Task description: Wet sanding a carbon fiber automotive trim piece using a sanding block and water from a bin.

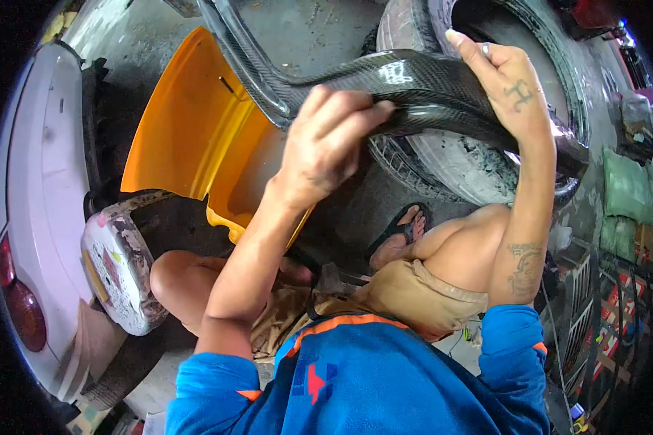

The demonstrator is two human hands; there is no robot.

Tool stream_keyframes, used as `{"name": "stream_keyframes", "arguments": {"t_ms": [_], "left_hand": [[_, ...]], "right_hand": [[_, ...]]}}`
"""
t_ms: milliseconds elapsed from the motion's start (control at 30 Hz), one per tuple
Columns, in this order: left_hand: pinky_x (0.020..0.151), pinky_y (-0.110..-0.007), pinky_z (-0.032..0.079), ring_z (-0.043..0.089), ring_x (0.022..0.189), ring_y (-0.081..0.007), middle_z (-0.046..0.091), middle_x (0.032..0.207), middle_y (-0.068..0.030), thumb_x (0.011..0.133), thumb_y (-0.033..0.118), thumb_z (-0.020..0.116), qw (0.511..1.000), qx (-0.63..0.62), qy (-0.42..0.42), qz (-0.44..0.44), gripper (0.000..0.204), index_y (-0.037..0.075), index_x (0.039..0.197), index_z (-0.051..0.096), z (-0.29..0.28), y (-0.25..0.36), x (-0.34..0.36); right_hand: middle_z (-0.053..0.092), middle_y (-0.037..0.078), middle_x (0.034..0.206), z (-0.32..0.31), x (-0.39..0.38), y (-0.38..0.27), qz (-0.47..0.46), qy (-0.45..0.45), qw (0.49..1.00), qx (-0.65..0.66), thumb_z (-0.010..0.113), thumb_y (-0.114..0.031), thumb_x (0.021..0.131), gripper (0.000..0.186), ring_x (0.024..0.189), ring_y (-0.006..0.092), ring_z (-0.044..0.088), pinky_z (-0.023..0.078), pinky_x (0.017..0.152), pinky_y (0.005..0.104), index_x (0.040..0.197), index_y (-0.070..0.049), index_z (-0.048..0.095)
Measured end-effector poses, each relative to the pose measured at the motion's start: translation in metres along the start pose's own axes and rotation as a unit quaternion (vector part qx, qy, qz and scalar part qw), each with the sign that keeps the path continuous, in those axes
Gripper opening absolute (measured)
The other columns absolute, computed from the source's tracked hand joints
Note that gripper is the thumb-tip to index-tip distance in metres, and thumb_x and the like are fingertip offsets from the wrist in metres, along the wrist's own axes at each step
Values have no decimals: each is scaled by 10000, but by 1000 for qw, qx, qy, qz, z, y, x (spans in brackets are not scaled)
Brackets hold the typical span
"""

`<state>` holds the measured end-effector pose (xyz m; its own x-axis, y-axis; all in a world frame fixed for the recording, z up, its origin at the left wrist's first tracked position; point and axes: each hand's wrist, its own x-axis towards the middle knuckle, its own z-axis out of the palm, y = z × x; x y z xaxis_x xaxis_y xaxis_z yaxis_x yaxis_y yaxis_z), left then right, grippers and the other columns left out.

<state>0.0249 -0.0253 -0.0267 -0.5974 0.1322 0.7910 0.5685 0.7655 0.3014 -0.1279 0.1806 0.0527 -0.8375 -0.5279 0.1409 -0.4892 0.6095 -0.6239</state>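
Observation:
A long, curved, glossy black carbon-fibre car trim panel (428, 76) stretches across the upper middle, in front of stacked tyres. My right hand (508, 90) grips its far edge, thumb on top and the other fingers hidden behind. Against the panel's near side is my left hand (326, 141), its fingers curled and slightly blurred. Whatever the left fingers hold, if anything, is hidden. White glare shines on the panel's weave near its middle, and its left arm (243, 65) bends up toward the top edge.
An orange body panel (174, 123) stands on the floor left of centre. Worn tyres (442, 170) lie behind the carbon panel. A paint-spattered stool (120, 268) is by my left knee, beside a pale car bumper (47, 203) with a red lamp. Clutter and green bags (631, 185) line the right.

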Motion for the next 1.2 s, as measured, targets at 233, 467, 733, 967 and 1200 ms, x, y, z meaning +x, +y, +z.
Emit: {"name": "stream_keyframes", "arguments": {"t_ms": [233,467,733,967,1200], "left_hand": [[743,-278,464,572,886,-189,590,1012,-118,898,-31,655,908,69,210,-357,155,-10,1048,685,-26,-20,-119],[744,-352,495,591,756,-222,680,880,-122,882,-27,612,786,83,76,-608,75,5,928,662,43,-113,-328],[763,-350,485,607,812,-267,663,877,-144,900,87,569,805,43,-50,-590,198,-42,1013,666,18,-59,-265],[768,-344,504,625,864,-284,669,941,-125,845,-78,668,941,83,91,-315,271,19,1096,697,-33,5,-63],[763,-348,513,592,851,-279,606,998,-109,697,-16,679,998,-10,-46,28,435,67,1121,727,7,22,40]], "right_hand": [[299,-17,597,-6,-5,0,-22,-6,1000,1,604,-429,1002,559,578,64,304,306,512,320,689,26,521],[291,-23,594,-2,0,-7,-22,-5,999,28,594,-442,1006,575,575,67,297,301,513,325,660,7,494],[297,-35,586,-4,-2,-5,8,-3,1000,26,602,-428,1005,563,569,58,294,286,505,315,660,11,532],[318,-9,564,-4,-7,-4,6,11,1000,6,607,-422,1001,552,554,71,311,318,505,320,702,40,569],[329,65,559,-2,-1,4,-13,16,1000,22,609,-430,993,571,545,101,334,357,520,349,721,71,569]]}}
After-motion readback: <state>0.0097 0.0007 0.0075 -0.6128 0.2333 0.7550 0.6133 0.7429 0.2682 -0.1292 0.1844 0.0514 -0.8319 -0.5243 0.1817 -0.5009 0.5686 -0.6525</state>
